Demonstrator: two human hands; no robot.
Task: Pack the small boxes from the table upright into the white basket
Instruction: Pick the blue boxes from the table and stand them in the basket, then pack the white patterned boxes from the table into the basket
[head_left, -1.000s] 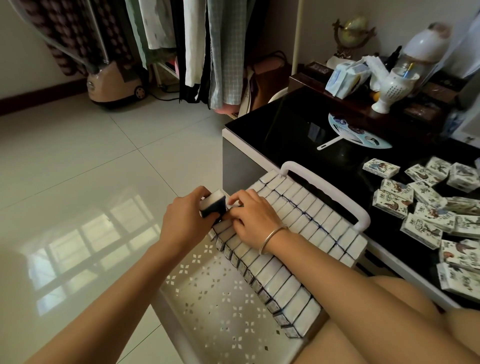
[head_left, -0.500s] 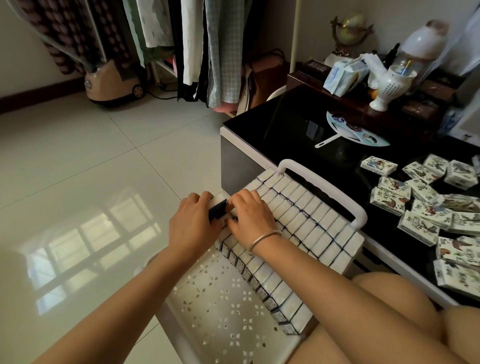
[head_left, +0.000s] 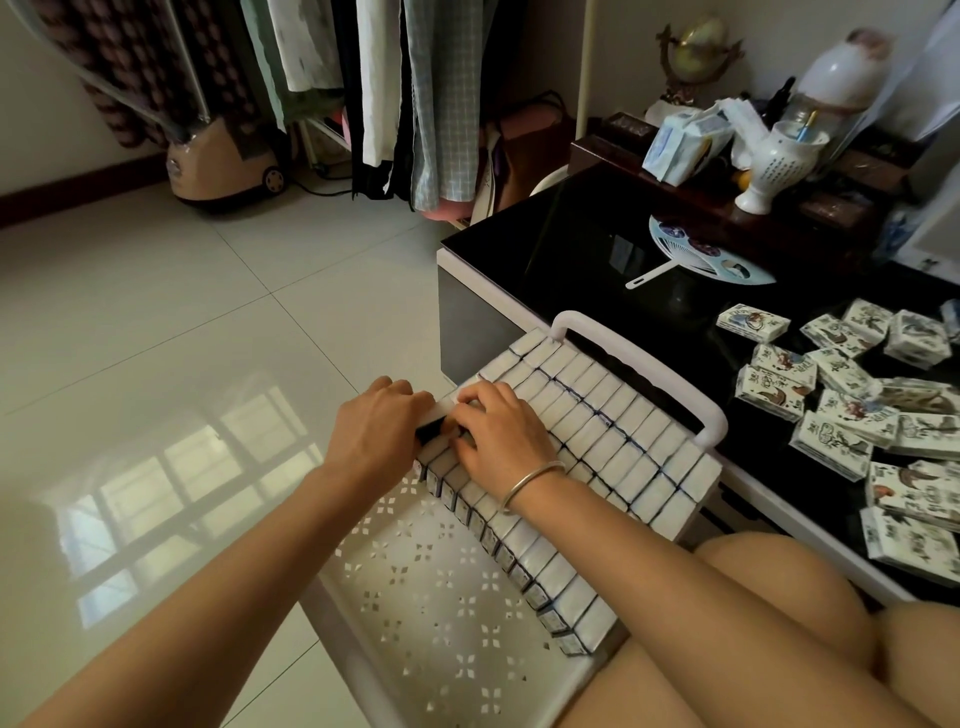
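The white basket sits on my lap beside the black table, its right half filled with rows of small boxes standing upright. My left hand and my right hand meet at the far end of the left-most row. Between them they pinch one small box, which sits low at the top of that row, nearly level with its neighbours. My right wrist wears a silver bangle. Several loose printed boxes lie flat on the black table at the right.
The basket's left half shows its bare perforated floor. A round hand fan, a white cup with pens and tissue packs stand farther back on the table. Clothes hang on a rack beyond the tiled floor, next to a garment steamer.
The box held between both hands has gone down from above the row into its far end. Both hands followed it down and closer to the packed boxes.
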